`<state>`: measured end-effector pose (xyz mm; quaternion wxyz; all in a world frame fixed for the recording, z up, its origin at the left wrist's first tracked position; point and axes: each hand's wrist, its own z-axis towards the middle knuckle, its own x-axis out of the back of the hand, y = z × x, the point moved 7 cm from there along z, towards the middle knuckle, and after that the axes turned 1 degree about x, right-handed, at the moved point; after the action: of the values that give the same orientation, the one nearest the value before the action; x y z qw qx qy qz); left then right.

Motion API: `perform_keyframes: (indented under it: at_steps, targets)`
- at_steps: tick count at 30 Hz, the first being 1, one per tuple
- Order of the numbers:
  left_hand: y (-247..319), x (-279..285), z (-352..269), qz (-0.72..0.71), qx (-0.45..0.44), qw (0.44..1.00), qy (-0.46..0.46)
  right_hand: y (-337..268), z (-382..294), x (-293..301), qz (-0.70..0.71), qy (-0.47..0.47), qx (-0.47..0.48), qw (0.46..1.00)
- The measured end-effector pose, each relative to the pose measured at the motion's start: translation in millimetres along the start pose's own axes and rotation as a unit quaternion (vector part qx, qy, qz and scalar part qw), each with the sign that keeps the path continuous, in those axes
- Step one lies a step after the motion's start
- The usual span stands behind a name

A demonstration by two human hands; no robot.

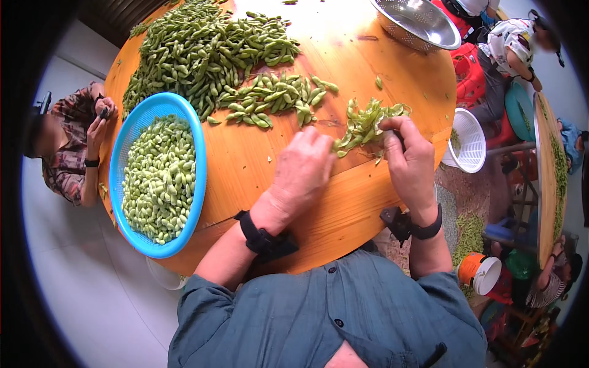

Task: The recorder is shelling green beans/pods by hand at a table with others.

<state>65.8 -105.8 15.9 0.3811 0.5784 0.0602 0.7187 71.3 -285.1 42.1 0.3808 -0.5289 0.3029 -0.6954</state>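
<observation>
My left hand (pixel 304 162), slightly blurred, hovers over the wooden table with its fingers curled; whether a pod is inside them is hidden. At the right edge of a small heap of opened soybean pod shells (pixel 363 122), my right hand (pixel 409 158) has its thumb and forefinger close together, and I cannot tell if they pinch a shell. Unopened green soybean pods (pixel 278 94) lie just beyond my left hand, joining a much larger pod pile (pixel 193 55). To the left stands a blue plastic colander (pixel 200 138) full of shelled green soybeans (pixel 158 184).
A perforated metal colander (pixel 414 25) sits at the table's (pixel 248 179) far right edge. Past that edge are a white plastic basket (pixel 474 142) and an orange-and-white bucket (pixel 478 273). One person (pixel 69 138) sits at the left; others work around another table (pixel 545 184).
</observation>
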Motion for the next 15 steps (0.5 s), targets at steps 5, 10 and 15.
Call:
perform_keyframes:
  at_steps: [5,10,15]
  targets:
    - [15.8,0.0,15.2,-0.063,0.012,0.998,0.028,41.6,-0.9,32.3,0.062,0.08,-0.075,0.992]
    - [17.0,-37.7,31.2,-0.016,-0.063,0.998,0.004,81.9,2.5,72.1,0.027,0.101,-0.133,0.986]
    - [19.5,-64.9,53.7,0.008,-0.074,0.997,0.005,104.9,-13.3,93.0,0.008,0.105,-0.151,0.983]
